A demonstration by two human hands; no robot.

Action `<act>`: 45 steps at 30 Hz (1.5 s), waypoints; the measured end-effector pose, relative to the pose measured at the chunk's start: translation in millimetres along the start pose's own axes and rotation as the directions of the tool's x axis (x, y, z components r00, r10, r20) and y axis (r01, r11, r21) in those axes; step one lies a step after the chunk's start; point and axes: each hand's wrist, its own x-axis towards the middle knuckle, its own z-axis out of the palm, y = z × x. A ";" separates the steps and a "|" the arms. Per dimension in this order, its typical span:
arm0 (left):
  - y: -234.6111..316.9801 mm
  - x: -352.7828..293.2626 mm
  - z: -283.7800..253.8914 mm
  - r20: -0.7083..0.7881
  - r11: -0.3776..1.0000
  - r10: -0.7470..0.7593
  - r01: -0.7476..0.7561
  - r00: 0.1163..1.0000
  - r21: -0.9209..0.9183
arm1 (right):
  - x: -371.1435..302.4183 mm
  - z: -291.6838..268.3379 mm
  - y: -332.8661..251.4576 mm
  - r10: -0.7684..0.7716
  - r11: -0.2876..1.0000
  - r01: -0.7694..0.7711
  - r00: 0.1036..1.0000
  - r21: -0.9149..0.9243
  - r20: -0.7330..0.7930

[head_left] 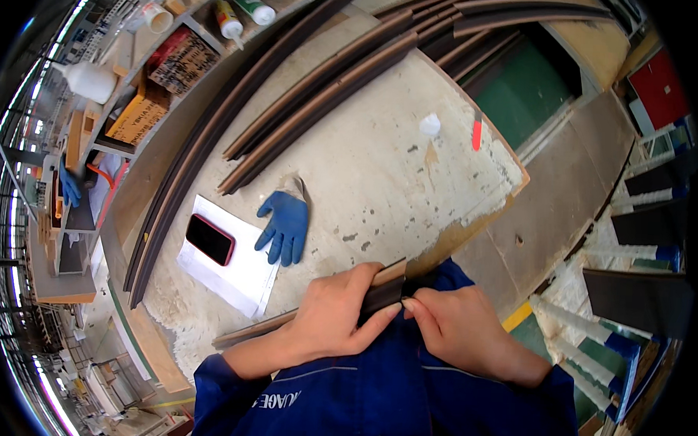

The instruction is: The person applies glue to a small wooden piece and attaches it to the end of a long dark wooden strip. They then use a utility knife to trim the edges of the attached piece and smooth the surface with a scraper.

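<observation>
My left hand (pixel 335 312) is wrapped round a brown and black trim strip (pixel 388 285) close to its end. The strip runs back under my left wrist along the near edge of the bench. At the strip's end my right hand (pixel 463 326) is closed in a pinch, thumb against fingers; whatever lies between them is too small to make out. Beyond the left hand a blue-coated work glove (pixel 288 225) lies palm up on the worn pale bench top (pixel 366 180). Left of the glove, a dark-screened phone (pixel 210 240) in a red case rests on white paper sheets (pixel 233 281).
Long curved trim strips (pixel 323 100) lie across the bench's far left. A red-handled tool (pixel 476 135) and a white scrap (pixel 430 125) are at the far right. Shelving (pixel 129 84) with glue bottles and boxes borders the left; a rack with blue-tipped bars (pixel 623 355) stands right.
</observation>
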 end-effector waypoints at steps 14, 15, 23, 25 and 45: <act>-1.8 -5.3 2.2 -0.017 0.999 -0.025 0.026 1.000 0.028 | -0.4 -0.5 -5.6 0.025 0.997 -0.023 0.999 -0.068 0.031; -0.9 -4.5 1.4 -0.018 0.999 -0.008 0.009 1.000 0.042 | -0.1 -1.7 -5.3 0.021 0.998 -0.019 0.999 -0.060 0.032; 0.1 -5.3 6.4 -0.027 0.999 -0.029 0.030 0.999 0.035 | -4.8 1.2 0.6 0.001 1.000 0.000 1.000 -0.023 0.017; -0.3 -6.6 7.1 -0.032 0.999 -0.033 0.034 0.999 0.037 | -5.2 1.2 -1.8 0.010 0.999 -0.009 1.000 -0.034 0.021; -1.0 -6.8 7.3 -0.028 1.000 -0.019 0.018 0.999 -0.011 | -2.8 -0.3 -7.1 0.101 0.992 -0.098 0.994 -0.073 0.043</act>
